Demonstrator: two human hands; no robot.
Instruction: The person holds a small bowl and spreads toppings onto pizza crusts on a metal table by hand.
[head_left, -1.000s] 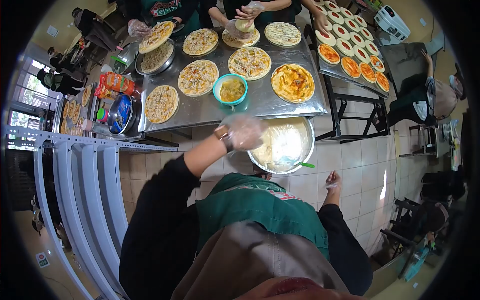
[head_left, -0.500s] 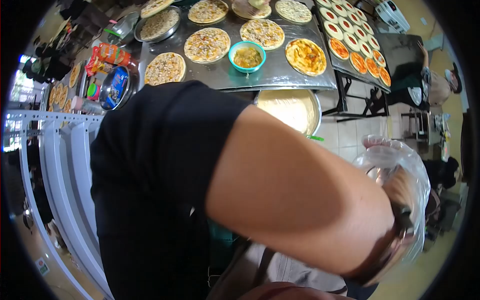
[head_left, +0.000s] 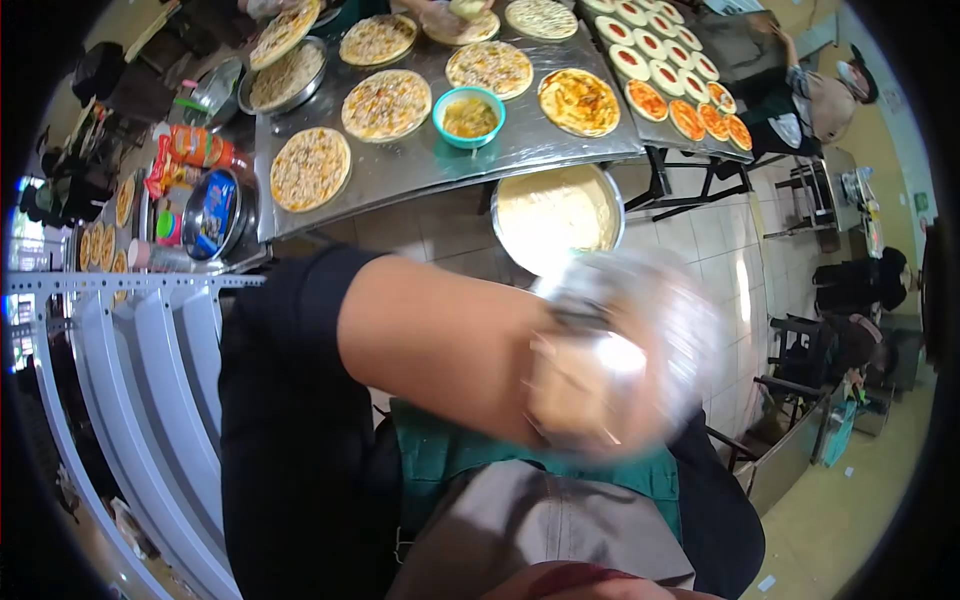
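My left hand [head_left: 640, 350], in a clear plastic glove, is badly smeared by motion in front of my green apron [head_left: 440, 440]; its fingers cannot be made out. It is nearest to the large metal bowl of pale creamy mixture [head_left: 556, 215], which is beyond it, below the table edge. My right hand does not show; only the dark right sleeve [head_left: 705, 480] is visible behind the left hand. On the metal table [head_left: 400, 180] are several topped pizzas [head_left: 387, 105], a sauced base [head_left: 579, 101] and a turquoise bowl of yellowish filling [head_left: 468, 119].
Gloved hands of a person [head_left: 440, 18] work at the table's far side. Small sauced bases [head_left: 686, 119] cover another table at the right. Grey shelving [head_left: 150, 360] stands at the left. A metal bowl with a blue packet [head_left: 214, 212] is on the left. Another person [head_left: 825, 100] is at the right.
My left hand went from near the creamy bowl to the far right, then came back toward the middle. My right hand, open to view a second ago, no longer shows. The camera view has shifted.
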